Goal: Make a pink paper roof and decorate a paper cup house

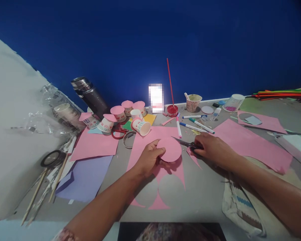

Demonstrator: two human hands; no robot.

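Observation:
My left hand (150, 156) pinches the left edge of a pink paper circle (171, 149), thumb on top and fingers beneath. Black-handled scissors (190, 144) are gripped in my right hand (209, 147), their blades pointing left at the circle's upper right edge. Whether the blades touch the paper I cannot tell. Below the circle lies a pink sheet (165, 174) with curved cut-outs along its near edge. A thin pink offcut (194, 159) rests on the table under the scissors.
Decorated paper cups with pink paper tops (117, 113) stand at the back left, beside a dark flask (91, 97). Several markers (198, 126) lie behind my right hand. A cloth bag (243, 204) is under my right forearm. A blue wall (150, 43) closes off the back.

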